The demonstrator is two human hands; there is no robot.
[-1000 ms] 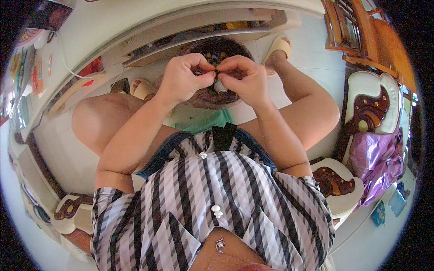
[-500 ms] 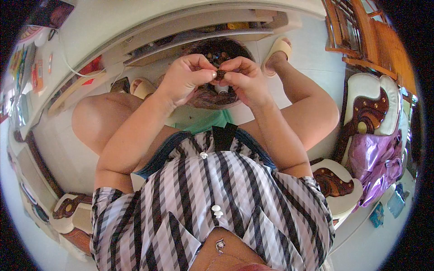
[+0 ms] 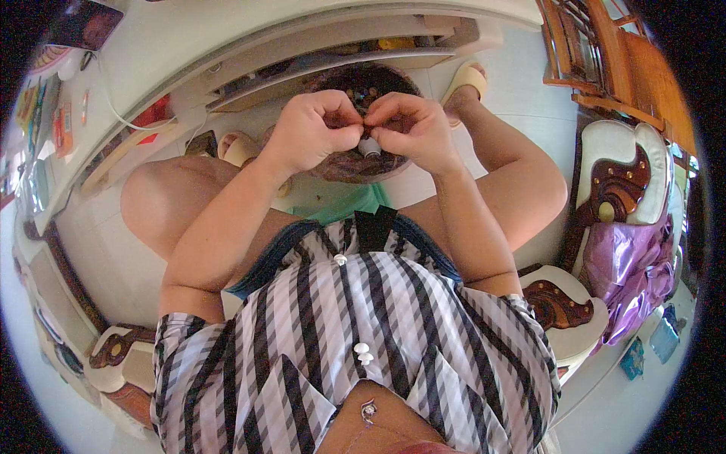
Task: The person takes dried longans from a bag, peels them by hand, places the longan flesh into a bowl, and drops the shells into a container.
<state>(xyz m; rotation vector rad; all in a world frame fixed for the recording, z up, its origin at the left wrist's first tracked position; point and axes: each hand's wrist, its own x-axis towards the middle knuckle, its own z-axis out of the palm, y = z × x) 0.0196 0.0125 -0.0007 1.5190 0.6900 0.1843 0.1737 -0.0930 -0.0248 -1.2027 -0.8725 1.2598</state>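
My left hand (image 3: 311, 135) and my right hand (image 3: 420, 136) meet fingertip to fingertip over a dark round bin (image 3: 344, 168) on the floor between my legs. Both are closed in a pinch, thumb against forefinger. A small dark brown piece (image 3: 367, 126) shows between the fingertips, mostly covered; its kind is unclear. Inside the bin, below the hands, lies a small white object (image 3: 369, 147), and several small brownish pieces (image 3: 361, 96) show farther back.
A pale table (image 3: 249, 45) with a shelf beneath curves across the front. Green cloth or plastic (image 3: 336, 203) lies between the bin and me. At right stand a white and dark-wood chair (image 3: 616, 178) with purple fabric (image 3: 631, 265) and orange-brown wooden furniture (image 3: 635, 76).
The dark piece, clearly visible between my fingertips before, is now largely hidden by them. My fingers have curled in, and my right hand has turned and shifted slightly.
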